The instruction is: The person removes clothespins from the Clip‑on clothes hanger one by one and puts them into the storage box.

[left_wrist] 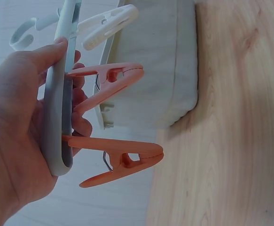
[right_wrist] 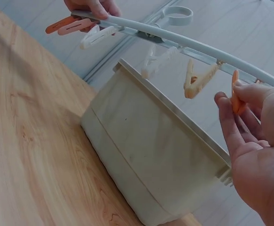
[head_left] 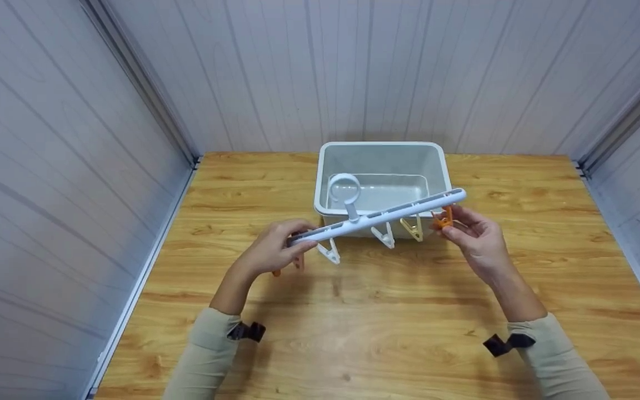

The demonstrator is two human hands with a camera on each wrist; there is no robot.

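A white clip hanger (head_left: 375, 219) with a ring-shaped hook (head_left: 345, 189) is held up in the air, its right end higher in the head view. My left hand (head_left: 278, 247) grips the bar near its left end, fingers wrapped round it. My right hand (head_left: 478, 239) pinches an orange clothespin (right_wrist: 237, 94) that hangs at the bar's other end. Along the bar hang a yellow clothespin (head_left: 413, 228), white clothespins (head_left: 385, 236), a pink clothespin (left_wrist: 108, 82) and another orange clothespin (left_wrist: 122, 160). The pink and orange pins by my left hand are partly hidden in the head view.
Behind and below the hanger stands a light grey plastic bin (head_left: 381, 145) on the wooden table (head_left: 364, 333), close to the back wall (head_left: 342, 72). Panelled side walls (head_left: 48, 183) border the table left and right. A dark strap (head_left: 248, 331) sits on each wrist.
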